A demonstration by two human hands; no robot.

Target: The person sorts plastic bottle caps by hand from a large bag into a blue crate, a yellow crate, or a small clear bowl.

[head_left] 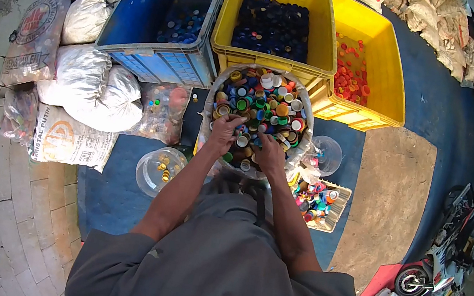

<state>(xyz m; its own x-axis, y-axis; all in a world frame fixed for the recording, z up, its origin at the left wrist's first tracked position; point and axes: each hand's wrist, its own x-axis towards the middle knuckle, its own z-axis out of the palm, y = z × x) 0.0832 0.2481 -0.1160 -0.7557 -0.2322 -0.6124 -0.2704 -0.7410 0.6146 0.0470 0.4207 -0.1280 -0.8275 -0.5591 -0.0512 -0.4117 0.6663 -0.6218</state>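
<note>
A round, sack-lined container [310, 120] full of mixed bottle caps [267, 99] stands in front of me. Over its left part, my left hand [225, 132] has its fingers closed together at the caps; what they hold, if anything, is too small to name. My right hand [271, 154] is a little to the right, low over the same caps, its fingers bent down among them. Whether it holds a cap cannot be made out. The two hands are apart.
Beyond stand a blue crate [128, 8] with blue caps, a yellow crate [228, 19] with dark caps and another yellow crate [384, 66] with red caps. Clear tubs [146, 179] [329, 155], a cap-filled basket [337, 210], white sacks [80, 82] and a motorcycle [435, 262] are around.
</note>
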